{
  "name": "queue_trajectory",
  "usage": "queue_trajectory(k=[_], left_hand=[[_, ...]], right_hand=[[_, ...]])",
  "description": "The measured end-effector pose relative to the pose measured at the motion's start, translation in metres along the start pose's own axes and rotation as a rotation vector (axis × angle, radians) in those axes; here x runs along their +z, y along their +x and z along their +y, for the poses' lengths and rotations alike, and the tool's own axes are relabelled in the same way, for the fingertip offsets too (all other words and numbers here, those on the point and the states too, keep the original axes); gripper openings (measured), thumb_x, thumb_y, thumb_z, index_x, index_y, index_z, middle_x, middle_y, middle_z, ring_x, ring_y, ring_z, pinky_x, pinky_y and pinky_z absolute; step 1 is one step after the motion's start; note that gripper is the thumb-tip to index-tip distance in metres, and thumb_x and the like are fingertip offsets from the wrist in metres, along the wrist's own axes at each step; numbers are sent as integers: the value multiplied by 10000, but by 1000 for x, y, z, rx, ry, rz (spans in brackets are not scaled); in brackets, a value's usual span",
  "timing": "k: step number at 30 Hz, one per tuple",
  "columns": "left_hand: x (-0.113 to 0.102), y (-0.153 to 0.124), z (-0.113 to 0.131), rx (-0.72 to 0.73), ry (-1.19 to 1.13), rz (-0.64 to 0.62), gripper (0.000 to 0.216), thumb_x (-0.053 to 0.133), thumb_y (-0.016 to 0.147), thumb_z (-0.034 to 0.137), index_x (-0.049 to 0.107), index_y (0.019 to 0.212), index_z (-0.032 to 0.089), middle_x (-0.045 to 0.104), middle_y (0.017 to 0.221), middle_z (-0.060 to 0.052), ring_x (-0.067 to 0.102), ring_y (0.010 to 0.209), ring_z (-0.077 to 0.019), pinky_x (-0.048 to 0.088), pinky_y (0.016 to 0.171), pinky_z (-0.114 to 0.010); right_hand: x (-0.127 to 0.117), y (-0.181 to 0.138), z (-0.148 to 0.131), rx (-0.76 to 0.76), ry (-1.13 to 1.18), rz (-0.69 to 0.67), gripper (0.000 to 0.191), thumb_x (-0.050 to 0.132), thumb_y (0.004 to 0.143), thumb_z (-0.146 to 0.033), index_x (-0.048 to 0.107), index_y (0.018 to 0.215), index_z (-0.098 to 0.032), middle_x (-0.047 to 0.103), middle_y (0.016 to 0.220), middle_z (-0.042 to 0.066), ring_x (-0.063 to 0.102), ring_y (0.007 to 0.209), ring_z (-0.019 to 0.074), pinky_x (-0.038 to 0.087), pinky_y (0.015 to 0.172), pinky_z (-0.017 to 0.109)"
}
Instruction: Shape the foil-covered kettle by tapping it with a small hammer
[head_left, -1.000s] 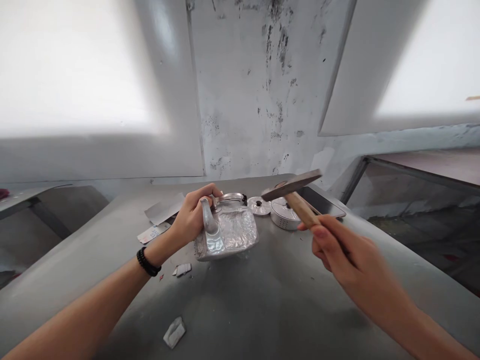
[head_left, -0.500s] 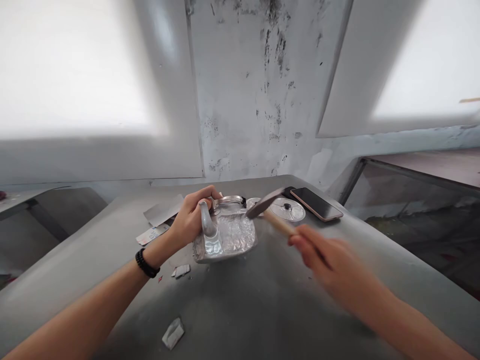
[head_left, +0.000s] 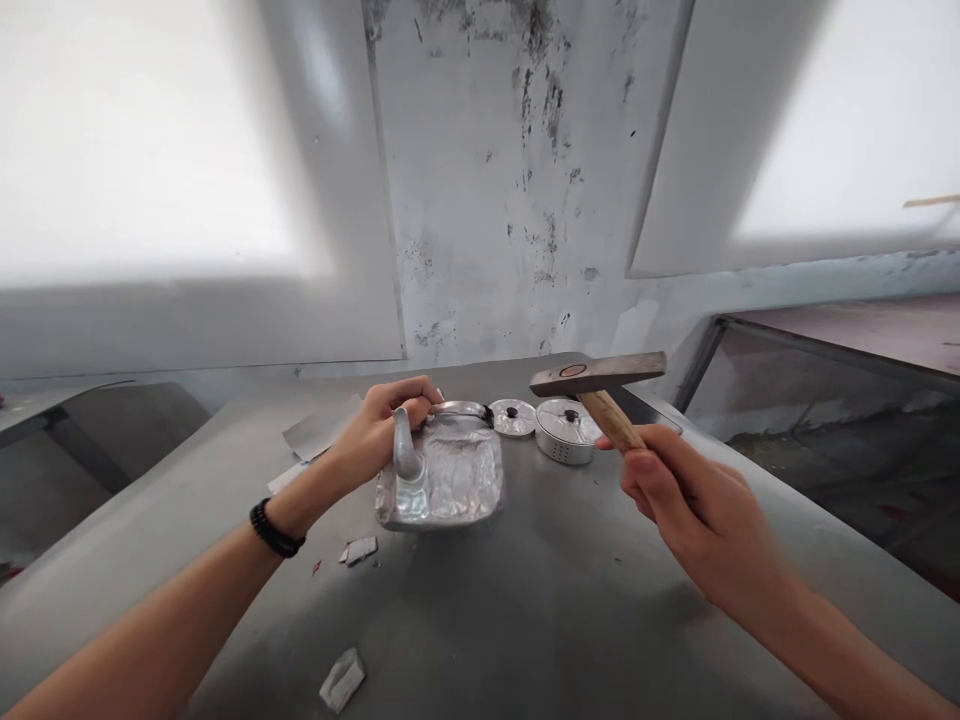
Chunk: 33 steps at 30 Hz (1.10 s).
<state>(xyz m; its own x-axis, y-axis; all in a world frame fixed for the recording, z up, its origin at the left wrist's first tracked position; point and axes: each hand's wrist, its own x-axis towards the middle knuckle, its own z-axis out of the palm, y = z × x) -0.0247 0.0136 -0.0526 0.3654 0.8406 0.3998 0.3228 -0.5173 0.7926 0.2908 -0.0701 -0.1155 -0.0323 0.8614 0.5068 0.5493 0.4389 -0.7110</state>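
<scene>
A dented aluminium kettle (head_left: 450, 480) lies on its side on the grey metal table (head_left: 495, 610). My left hand (head_left: 375, 435) is closed round its top, beside the spout, and holds it down. My right hand (head_left: 679, 495) grips the wooden handle of a hammer (head_left: 600, 385). The hammer's steel head is raised above and to the right of the kettle, clear of it.
Behind the kettle stand a small round lid (head_left: 513, 416) and a low metal pot with a lid (head_left: 564, 430). Paper scraps (head_left: 360, 548) and a crumpled piece (head_left: 342, 680) lie near the front left. A stained white wall rises behind; a glass case (head_left: 825, 400) is at right.
The hammer came down onto the kettle's side half a second ago and is now lifted back up. The kettle shifted slightly left; my left hand kept its hold.
</scene>
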Motion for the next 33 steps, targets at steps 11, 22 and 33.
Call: queue_trajectory(k=[11, 22, 33], left_hand=[[-25, 1, 17, -237, 165, -300, 401, 650, 925, 504, 744, 682, 200, 575, 677, -23, 512, 606, -164, 427, 570, -275], [-19, 3, -6, -180, 12, -255, 518, 552, 1020, 561, 732, 704, 192, 604, 608, -18, 524, 548, -150, 459, 564, -263], [-16, 0, -1, -206, -33, -256, 505, 587, 1008, 543, 730, 682, 185, 646, 635, -30, 549, 573, -154, 472, 591, -273]], right_hand=[[3, -6, -14, -237, -66, -138, 260, 472, 1107, -441, 651, 1032, -269, 476, 624, -66, 400, 470, 103, 336, 450, 230], [5, -11, -17, -375, -204, -225, 168, 523, 1094, -351, 665, 1041, -278, 553, 602, -72, 496, 468, 104, 366, 479, 231], [20, -17, -22, -462, -288, -239, 159, 498, 1109, -321, 633, 1042, -270, 643, 647, -65, 555, 484, 114, 374, 496, 245]])
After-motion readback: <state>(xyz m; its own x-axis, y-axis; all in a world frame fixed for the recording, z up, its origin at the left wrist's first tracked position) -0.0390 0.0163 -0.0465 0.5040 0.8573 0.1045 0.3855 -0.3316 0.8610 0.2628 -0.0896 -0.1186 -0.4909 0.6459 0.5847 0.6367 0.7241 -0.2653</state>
